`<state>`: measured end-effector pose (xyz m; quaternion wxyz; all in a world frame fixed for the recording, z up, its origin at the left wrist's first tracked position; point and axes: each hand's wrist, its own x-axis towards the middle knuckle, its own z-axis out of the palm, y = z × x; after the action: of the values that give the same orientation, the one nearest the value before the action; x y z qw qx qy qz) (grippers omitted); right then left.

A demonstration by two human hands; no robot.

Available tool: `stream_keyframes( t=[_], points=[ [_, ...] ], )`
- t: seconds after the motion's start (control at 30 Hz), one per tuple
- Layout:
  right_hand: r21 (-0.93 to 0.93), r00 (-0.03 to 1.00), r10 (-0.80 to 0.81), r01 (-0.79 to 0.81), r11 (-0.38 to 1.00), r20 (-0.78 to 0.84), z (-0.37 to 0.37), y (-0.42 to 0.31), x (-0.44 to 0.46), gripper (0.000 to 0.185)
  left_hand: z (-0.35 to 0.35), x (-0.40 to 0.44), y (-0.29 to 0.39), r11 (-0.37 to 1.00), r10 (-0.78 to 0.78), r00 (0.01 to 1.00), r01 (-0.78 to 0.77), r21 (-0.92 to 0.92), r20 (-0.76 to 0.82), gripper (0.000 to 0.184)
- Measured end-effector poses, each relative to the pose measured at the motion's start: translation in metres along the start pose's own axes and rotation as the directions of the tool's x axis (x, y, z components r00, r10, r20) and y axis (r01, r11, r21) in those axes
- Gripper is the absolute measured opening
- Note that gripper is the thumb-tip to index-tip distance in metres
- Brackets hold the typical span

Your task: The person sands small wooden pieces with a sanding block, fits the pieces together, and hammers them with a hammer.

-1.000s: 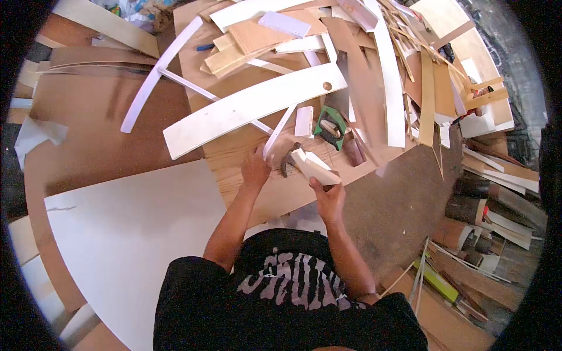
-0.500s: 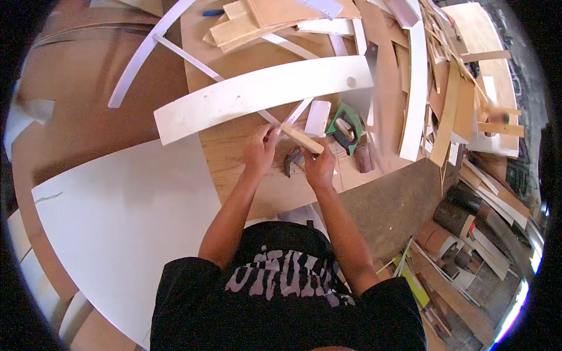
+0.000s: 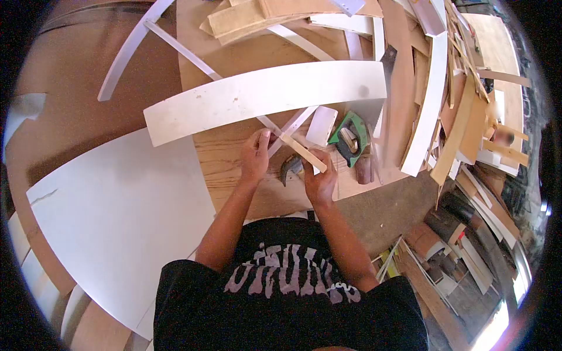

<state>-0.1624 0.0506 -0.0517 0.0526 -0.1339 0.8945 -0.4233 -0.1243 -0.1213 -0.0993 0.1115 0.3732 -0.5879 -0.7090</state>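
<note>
The person's right hand (image 3: pixel 321 180) had turned the short, pale wooden block (image 3: pixel 303 153) to show a narrow face, its far end now nearer the left hand (image 3: pixel 255 157), mid-frame.

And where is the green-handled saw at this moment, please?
In the head view, the green-handled saw lies right of centre, beyond the right hand and just right of the short white block.
</note>
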Motion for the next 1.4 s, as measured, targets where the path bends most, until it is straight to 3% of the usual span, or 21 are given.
stream_keyframes(
  t=[0.03,0.1,0.13,0.2,0.43,0.5,0.67,0.73,0.87,0.97,1.03,1.1,1.17,1.2,1.23,1.27,1.33,1.4],
  points=[
    [0.008,1.000,0.002,-0.002,1.000,-0.013,0.000,0.000,0.001,0.019,0.000,-0.001,0.007,1.000,-0.006,1.000,0.006,-0.003,-0.001,0.029],
    [-0.018,1.000,0.010,-0.010,1.000,-0.002,-0.001,-0.001,0.002,0.019,-0.002,-0.004,0.017,0.927,0.204,0.979,-0.196,0.319,0.008,0.023],
    [-0.038,1.000,0.015,-0.015,0.999,0.003,-0.001,-0.002,0.002,0.019,-0.004,-0.003,0.016,0.929,0.198,0.980,-0.190,0.318,0.006,0.023],
    [-0.062,1.000,0.006,-0.004,0.998,0.018,-0.003,-0.006,0.001,0.019,-0.007,-0.003,0.016,0.796,0.368,0.920,-0.387,0.465,0.136,0.017],
    [-0.061,0.997,-0.060,0.063,0.996,0.046,-0.006,-0.004,0.001,0.017,-0.007,-0.007,0.019,0.853,0.310,0.945,-0.326,0.407,0.106,0.015],
    [-0.068,0.997,-0.069,0.072,0.995,0.044,-0.005,-0.005,0.001,0.017,-0.007,-0.004,0.016,0.826,0.411,0.904,-0.425,0.371,0.121,0.016],
    [-0.071,0.996,-0.094,0.094,0.993,-0.001,-0.005,-0.009,-0.002,0.017,-0.008,-0.005,0.018,0.758,0.493,0.859,-0.503,0.415,0.139,0.017],
    [-0.051,0.999,-0.033,0.035,0.998,0.043,-0.006,-0.007,-0.005,0.014,-0.009,-0.006,0.017,0.748,0.523,0.841,-0.530,0.398,0.138,0.016],
    [-0.028,0.994,-0.112,0.112,0.993,-0.008,-0.005,0.016,-0.011,0.019,-0.008,-0.010,0.019,0.757,0.500,0.853,-0.514,0.404,0.148,0.014],
    [-0.043,0.998,-0.067,0.066,0.997,-0.013,-0.002,0.011,-0.008,0.019,-0.009,-0.008,0.011,0.788,0.470,0.872,-0.485,0.380,0.137,0.013],
    [-0.129,0.977,-0.208,0.201,0.971,-0.044,-0.003,0.007,-0.009,0.020,-0.007,-0.007,0.012,0.817,0.456,0.882,-0.469,0.335,0.121,0.013],
    [-0.227,0.981,-0.188,0.174,0.958,-0.041,0.000,0.006,-0.014,0.023,-0.009,-0.010,0.008,0.723,0.563,0.819,-0.552,0.416,0.109,0.014],
    [-0.321,0.989,-0.146,0.129,0.938,-0.028,-0.001,0.004,-0.023,0.027,-0.006,-0.008,0.002,0.774,0.543,0.835,-0.539,0.332,0.091,0.016],
    [-0.025,0.997,0.073,-0.073,0.997,-0.013,-0.007,-0.021,-0.024,0.031,-0.007,-0.006,0.000,0.811,0.530,0.845,-0.531,0.248,0.074,0.017],
    [0.268,0.961,0.269,-0.275,0.923,0.061,-0.012,-0.042,-0.023,0.036,-0.012,-0.008,0.004,0.804,0.541,0.838,-0.542,0.244,0.078,0.017],
    [0.318,0.980,0.197,-0.187,0.929,0.001,-0.016,-0.051,-0.027,0.034,-0.016,-0.012,0.012,0.852,0.470,0.873,-0.488,0.191,0.130,0.020],
    [0.364,0.981,0.193,-0.186,0.913,0.017,-0.028,-0.048,-0.038,0.035,-0.024,-0.030,0.033,0.890,0.406,0.890,-0.437,0.133,0.205,0.022],
    [0.536,0.977,0.179,-0.213,0.817,0.115,-0.044,-0.059,-0.054,0.039,-0.039,-0.061,0.062,0.928,0.267,0.918,-0.162,-0.335,0.295,0.025]
  ],
)
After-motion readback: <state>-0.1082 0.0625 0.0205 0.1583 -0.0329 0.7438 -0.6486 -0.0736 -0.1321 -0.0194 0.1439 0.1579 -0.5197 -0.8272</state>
